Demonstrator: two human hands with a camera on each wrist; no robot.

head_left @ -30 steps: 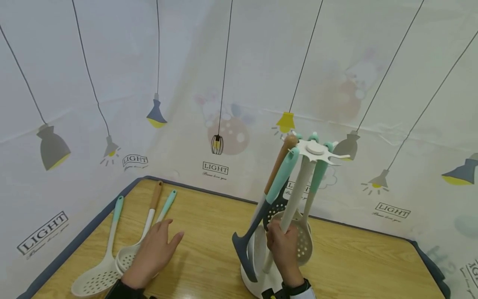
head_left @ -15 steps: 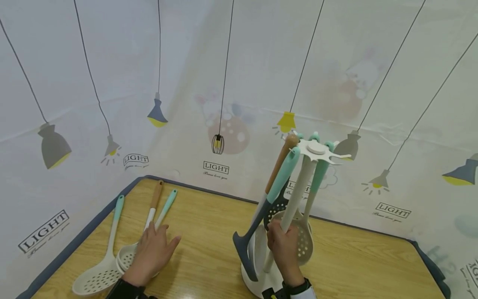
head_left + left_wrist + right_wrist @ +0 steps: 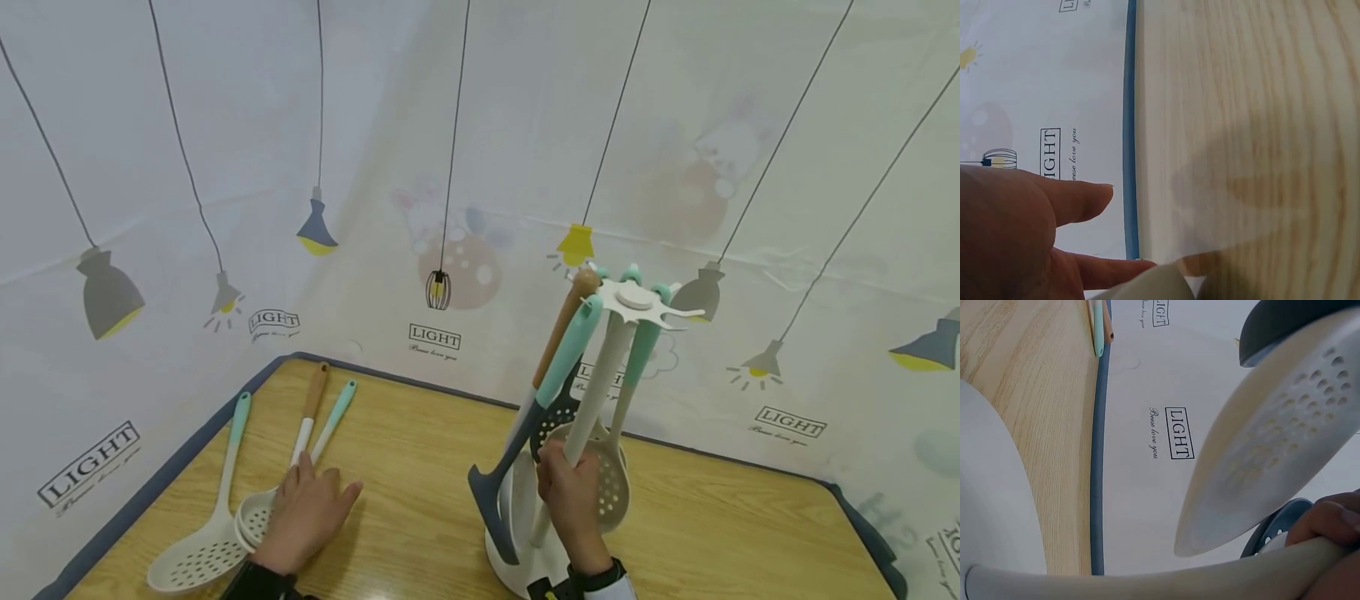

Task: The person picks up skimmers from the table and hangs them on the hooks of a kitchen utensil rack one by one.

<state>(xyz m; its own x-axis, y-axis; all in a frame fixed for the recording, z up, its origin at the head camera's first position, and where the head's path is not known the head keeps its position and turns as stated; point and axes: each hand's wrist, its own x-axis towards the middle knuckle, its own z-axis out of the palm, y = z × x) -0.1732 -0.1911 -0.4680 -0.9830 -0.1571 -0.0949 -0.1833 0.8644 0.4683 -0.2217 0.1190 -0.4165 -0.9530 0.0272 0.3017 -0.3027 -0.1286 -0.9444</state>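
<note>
My left hand (image 3: 309,512) lies over a group of kitchen utensils at the table's left, fingers loosely extended. Under it show a pale perforated skimmer bowl (image 3: 255,512), a brown-and-white handle (image 3: 311,404) and a teal handle (image 3: 337,412); which bowl belongs to which handle is hidden. The left wrist view shows the thumb apart from the fingers, beside a pale utensil part (image 3: 1157,284). My right hand (image 3: 573,500) grips the white pole of a utensil rack (image 3: 603,379). A dark blue utensil head with teal handle (image 3: 555,375) and a pale perforated spoon (image 3: 615,492) hang there.
A pale slotted turner (image 3: 197,552) with a teal handle lies left of my left hand. The rack's round white base (image 3: 555,562) is below my right hand. A blue edge borders the wooden table (image 3: 427,467), against a printed lamp-pattern backdrop (image 3: 510,150).
My left hand has lowered slightly onto the utensils, and its fingers have drawn in a little. The right hand keeps its grip on the rack pole, essentially still.
</note>
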